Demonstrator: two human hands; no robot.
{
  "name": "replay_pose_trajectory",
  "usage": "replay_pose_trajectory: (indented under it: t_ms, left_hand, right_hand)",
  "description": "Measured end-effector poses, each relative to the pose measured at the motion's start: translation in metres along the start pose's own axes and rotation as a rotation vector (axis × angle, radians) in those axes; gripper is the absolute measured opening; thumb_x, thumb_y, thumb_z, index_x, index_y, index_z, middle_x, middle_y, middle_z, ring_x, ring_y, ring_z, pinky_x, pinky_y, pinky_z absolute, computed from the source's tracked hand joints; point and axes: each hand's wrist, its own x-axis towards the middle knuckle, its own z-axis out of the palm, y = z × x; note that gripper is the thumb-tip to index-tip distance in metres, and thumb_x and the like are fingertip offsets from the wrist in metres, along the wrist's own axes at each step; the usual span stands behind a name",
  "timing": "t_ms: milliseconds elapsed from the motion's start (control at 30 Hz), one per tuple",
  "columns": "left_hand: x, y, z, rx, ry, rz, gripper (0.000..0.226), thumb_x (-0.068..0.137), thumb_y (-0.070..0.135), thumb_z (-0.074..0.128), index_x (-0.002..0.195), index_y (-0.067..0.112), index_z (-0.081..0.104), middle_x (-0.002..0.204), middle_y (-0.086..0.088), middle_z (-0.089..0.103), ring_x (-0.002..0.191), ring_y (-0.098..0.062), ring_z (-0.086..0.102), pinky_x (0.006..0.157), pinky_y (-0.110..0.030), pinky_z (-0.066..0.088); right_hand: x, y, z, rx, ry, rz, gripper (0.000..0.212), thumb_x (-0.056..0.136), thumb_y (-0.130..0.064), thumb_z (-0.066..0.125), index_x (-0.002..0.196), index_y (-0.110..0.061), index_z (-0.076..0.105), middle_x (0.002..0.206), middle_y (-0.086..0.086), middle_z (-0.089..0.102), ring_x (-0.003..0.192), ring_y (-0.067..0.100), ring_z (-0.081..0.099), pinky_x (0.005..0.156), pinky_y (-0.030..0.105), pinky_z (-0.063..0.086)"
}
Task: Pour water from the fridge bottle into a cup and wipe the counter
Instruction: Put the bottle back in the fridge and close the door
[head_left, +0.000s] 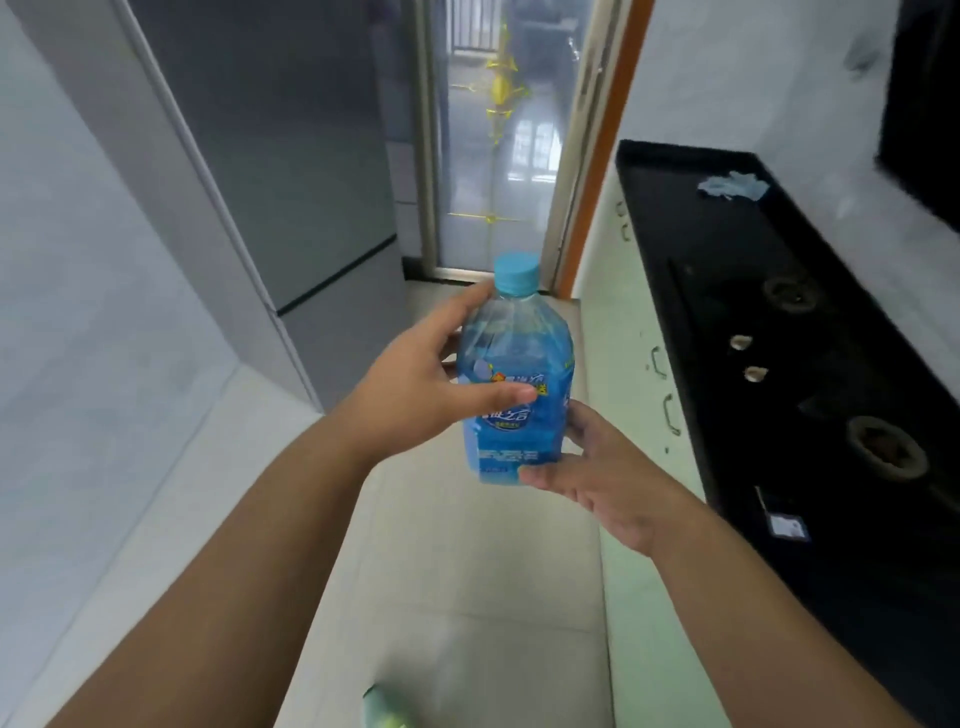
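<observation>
Head view, looking down a narrow kitchen aisle. Bottle (511, 374) upright in mid-air at centre, above the pale floor (457, 571), blue cap (516, 274) on, blue label round the lower half, clear shoulder above. Left hand (415, 384) on the bottle's left side, thumb laid across the label, fingers wrapped round the far side near the shoulder: clamped on the bottle. Right hand (608, 478) at the bottle's lower right, fingers fairly straight, tips touching the base and the label's edge, cupping rather than gripping. Hands close together, one on each side of the bottle, forearms running in from the near edge.

Fridge (291, 171) far left, grey, doors closed, dark seam between upper and lower door. White wall (78, 286) along the near left. Glass door (498, 156) at the far end of the aisle, metal frame, yellow ornament down the pane, bright room dimly seen behind. Orange door trim (605, 150) just right of it.

Counter (769, 291) along the right, black and glossy, well apart from the bottle. Cloth (732, 185), pale blue and crumpled, at the counter's far end near the wall. Hob (831, 395) set into the counter, two burners and two small knobs between near and far. White cabinets (639, 364) below, metal handles showing. Dark shape at upper right, too blurred to tell. Green thing (384, 712) at the near edge of the floor, blurred, cannot tell what.
</observation>
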Motion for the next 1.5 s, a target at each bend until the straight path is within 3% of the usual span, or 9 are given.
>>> replay_pose_trajectory:
  t_ms: [167,400,533,700,867,1033,1267,1400,1500]
  left_hand:
    - [-0.014,-0.033,-0.11,0.042,0.18,-0.049,0.093,0.07,0.044,0.086,0.153,0.033,0.043,0.135,0.014,0.065,0.124,-0.012,0.067,0.1,-0.045,0.059]
    - [-0.011,-0.057,-0.202,0.119,0.297,-0.073,0.081,0.081,0.03,0.084,0.151,0.031,0.044,0.13,0.017,0.066,0.119,-0.006,0.068,0.096,-0.037,0.061]
    - [0.005,-0.07,-0.236,0.148,0.353,-0.098,0.081,0.084,0.03,0.083,0.152,0.034,0.041,0.133,0.014,0.065,0.123,-0.013,0.067,0.101,-0.044,0.059]
    - [0.049,-0.085,-0.266,0.194,0.381,-0.17,0.092,0.085,0.023,0.084,0.157,0.04,0.03,0.137,0.018,0.061,0.124,-0.007,0.065,0.106,-0.038,0.056]
    - [0.106,-0.089,-0.291,0.207,0.555,-0.194,0.095,0.074,0.036,0.084,0.155,0.042,0.034,0.132,0.021,0.064,0.121,-0.008,0.067,0.105,-0.04,0.057]
    - [0.152,-0.089,-0.323,0.22,0.726,-0.187,0.094,0.073,0.035,0.087,0.153,0.041,0.038,0.131,0.016,0.067,0.12,-0.012,0.068,0.105,-0.042,0.056]
    - [0.199,-0.093,-0.392,0.254,0.821,-0.196,0.09,0.076,0.034,0.086,0.152,0.042,0.039,0.128,0.016,0.067,0.118,-0.01,0.069,0.103,-0.038,0.058]
    - [0.22,-0.097,-0.452,0.304,0.828,-0.167,0.091,0.074,0.039,0.084,0.152,0.042,0.038,0.128,0.018,0.066,0.117,-0.008,0.068,0.102,-0.036,0.058]
    - [0.23,-0.1,-0.501,0.347,0.831,-0.142,0.087,0.08,0.031,0.085,0.152,0.043,0.037,0.128,0.02,0.065,0.117,-0.006,0.068,0.102,-0.031,0.058]
  right_hand:
    - [0.089,-0.013,0.092,-0.032,-0.177,0.02,0.071,0.079,0.005,0.082,0.138,-0.027,0.06,0.144,-0.011,0.061,0.121,0.024,0.07,0.113,0.052,0.047]
    - [0.177,-0.025,0.173,0.012,-0.359,0.058,0.071,0.082,0.016,0.075,0.142,-0.019,0.058,0.147,-0.002,0.059,0.12,0.029,0.07,0.107,0.048,0.053]
    - [0.225,-0.035,0.193,0.012,-0.419,0.08,0.07,0.082,0.019,0.074,0.14,-0.017,0.058,0.146,-0.001,0.06,0.119,0.03,0.071,0.105,0.047,0.055]
    - [0.306,-0.053,0.195,-0.013,-0.506,0.113,0.071,0.08,0.018,0.076,0.139,-0.017,0.059,0.146,0.001,0.059,0.12,0.031,0.071,0.109,0.053,0.051]
    - [0.395,-0.097,0.197,-0.113,-0.648,0.149,0.071,0.08,0.017,0.076,0.14,-0.018,0.059,0.143,0.002,0.062,0.118,0.028,0.072,0.106,0.048,0.054]
    - [0.471,-0.147,0.212,-0.235,-0.785,0.146,0.071,0.078,0.01,0.08,0.138,-0.023,0.061,0.142,0.0,0.064,0.12,0.03,0.07,0.112,0.058,0.047]
    - [0.547,-0.2,0.262,-0.356,-0.861,0.139,0.062,0.085,0.013,0.073,0.135,-0.022,0.06,0.127,0.002,0.073,0.117,0.026,0.072,0.109,0.049,0.052]
    - [0.595,-0.221,0.303,-0.433,-0.871,0.075,0.067,0.083,0.008,0.076,0.137,-0.027,0.058,0.132,0.003,0.07,0.119,0.025,0.071,0.107,0.049,0.054]
    - [0.62,-0.246,0.342,-0.517,-0.869,0.026,0.063,0.086,0.004,0.076,0.136,-0.031,0.057,0.134,0.0,0.068,0.117,0.019,0.071,0.106,0.043,0.055]
